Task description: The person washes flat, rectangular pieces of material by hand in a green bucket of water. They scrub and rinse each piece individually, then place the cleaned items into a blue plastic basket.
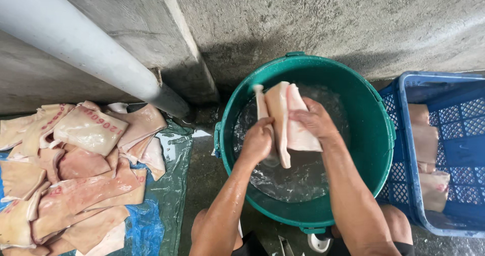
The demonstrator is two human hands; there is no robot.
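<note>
Pale pink pork skin (288, 119), folded, is held over the water in the green bucket (376, 135) so drips fall back in. The left hand (256, 142) grips its lower edge; the right hand (314, 118) clasps the fold (both wet). More slabs lie heaped on the tarp (174, 185), some in the blue crate (454, 150).

— Any packages, labels, signs or screens here?

— No packages, signs or screens. The only markings are red ink stamps (103, 120) printed on the pale slabs of pork skin (88, 130) heaped at the left on the plastic sheet (174, 157).

— Their shape?

— Short red rows, partly smeared.
</note>
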